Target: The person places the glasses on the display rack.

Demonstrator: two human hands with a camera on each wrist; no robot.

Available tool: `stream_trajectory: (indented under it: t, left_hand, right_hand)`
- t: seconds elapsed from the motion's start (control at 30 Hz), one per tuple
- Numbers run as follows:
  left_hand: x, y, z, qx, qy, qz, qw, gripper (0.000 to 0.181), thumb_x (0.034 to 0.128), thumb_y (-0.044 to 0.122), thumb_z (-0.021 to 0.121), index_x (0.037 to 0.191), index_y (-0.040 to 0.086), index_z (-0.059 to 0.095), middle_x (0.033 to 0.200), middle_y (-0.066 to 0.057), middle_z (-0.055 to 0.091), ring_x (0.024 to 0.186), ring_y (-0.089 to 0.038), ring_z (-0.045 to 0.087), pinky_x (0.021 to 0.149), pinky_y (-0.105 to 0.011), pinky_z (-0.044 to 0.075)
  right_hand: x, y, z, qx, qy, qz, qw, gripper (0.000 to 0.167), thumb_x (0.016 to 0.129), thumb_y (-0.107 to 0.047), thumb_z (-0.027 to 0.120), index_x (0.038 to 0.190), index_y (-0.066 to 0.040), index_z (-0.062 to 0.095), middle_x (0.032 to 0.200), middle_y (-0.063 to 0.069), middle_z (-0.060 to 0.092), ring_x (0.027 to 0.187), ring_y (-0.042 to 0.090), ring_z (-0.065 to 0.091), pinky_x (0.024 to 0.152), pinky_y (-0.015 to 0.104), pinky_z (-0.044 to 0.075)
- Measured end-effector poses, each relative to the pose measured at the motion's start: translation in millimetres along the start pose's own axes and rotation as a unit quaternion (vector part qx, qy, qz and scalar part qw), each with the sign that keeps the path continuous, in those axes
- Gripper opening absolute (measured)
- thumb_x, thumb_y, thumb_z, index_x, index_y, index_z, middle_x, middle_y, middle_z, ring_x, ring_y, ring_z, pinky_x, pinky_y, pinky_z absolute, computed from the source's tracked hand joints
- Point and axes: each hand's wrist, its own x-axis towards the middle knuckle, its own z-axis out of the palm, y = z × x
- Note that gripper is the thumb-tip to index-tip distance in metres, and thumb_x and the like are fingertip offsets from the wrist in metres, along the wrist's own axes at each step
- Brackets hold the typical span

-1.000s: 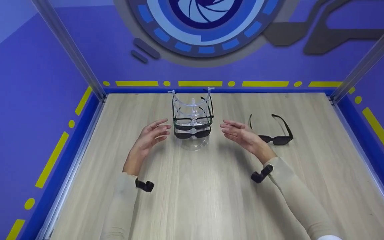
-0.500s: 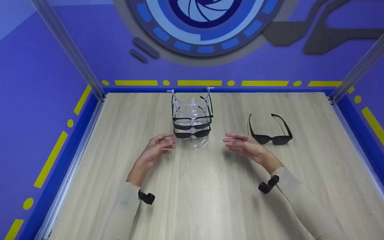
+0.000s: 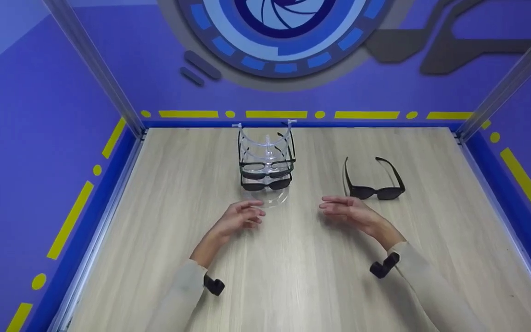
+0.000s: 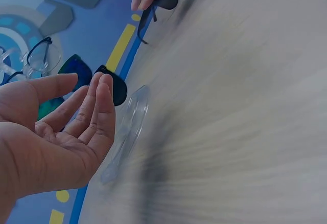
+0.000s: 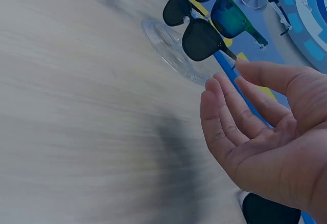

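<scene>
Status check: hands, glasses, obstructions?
Left hand, right hand empty, relaxed. Three pairs of glasses on clear stand. Black sunglasses unfolded on table beyond right hand. No obstruction seen.

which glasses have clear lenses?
The topmost pair on the transparent stand: its lenses are see-through, while the middle pair, bottom pair and loose pair on the table have tinted lenses.

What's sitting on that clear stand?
Three pairs of glasses: a clear pair highest, a mirrored pair below it, a dark pair lowest. Parts of the stand behind the two tinted pairs are covered and can't be seen.
</scene>
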Motion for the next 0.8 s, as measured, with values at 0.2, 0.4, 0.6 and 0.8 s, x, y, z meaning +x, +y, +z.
stream_trajectory:
  t: [0.2, 0.4, 0.6, 0.8]
  left_hand:
    - [8.4, -1.8, 14.1, 0.003, -0.004, -0.016, 0.9999, 0.042, 0.1003, 0.011, 0.062, 0.14, -0.002, 0.056, 0.107, -0.003, 0.076, 0.088, -0.01, 0.071, 0.081, -0.027, 0.059]
    - [24.4, -0.8, 33.5, 0.003, -0.022, -0.022, 0.9995, 0.043, 0.1009, 0.012, 0.062, 0.141, -0.004, 0.055, 0.106, -0.002, 0.077, 0.087, -0.009, 0.071, 0.086, -0.031, 0.059]
    - [37.7, -1.9, 53.8, 0.007, -0.047, -0.02, 0.9987, 0.042, 0.1013, 0.012, 0.061, 0.139, -0.005, 0.056, 0.106, -0.004, 0.077, 0.086, -0.009, 0.071, 0.086, -0.032, 0.06]
    - [44.1, -3.7, 70.4, 0.013, -0.071, -0.026, 0.997, 0.041, 0.1009, 0.01, 0.06, 0.139, -0.005, 0.056, 0.105, -0.004, 0.077, 0.083, -0.008, 0.07, 0.079, -0.026, 0.059]
  right_hand:
    - [-13.4, 5, -14, -0.016, 0.005, 0.011, 0.9998, 0.061, 0.1, -0.012, 0.064, 0.152, 0.008, 0.038, 0.128, 0.001, 0.073, 0.123, 0.016, 0.067, 0.105, 0.027, 0.052]
    - [-24.3, 7, -31, 0.009, 0.015, 0.005, 0.9998, 0.058, 0.101, -0.007, 0.061, 0.152, 0.01, 0.037, 0.125, 0.002, 0.074, 0.117, 0.014, 0.069, 0.104, 0.03, 0.055]
    - [-36.0, 11, -47, 0.026, 0.013, 0.003, 0.9996, 0.059, 0.103, -0.006, 0.058, 0.155, 0.007, 0.034, 0.125, -0.001, 0.073, 0.117, 0.013, 0.069, 0.104, 0.031, 0.055]
    - [-51.9, 15, -63, 0.055, 0.028, 0.01, 0.998, 0.052, 0.104, -0.007, 0.056, 0.153, 0.001, 0.041, 0.123, -0.003, 0.074, 0.115, 0.011, 0.07, 0.101, 0.029, 0.057]
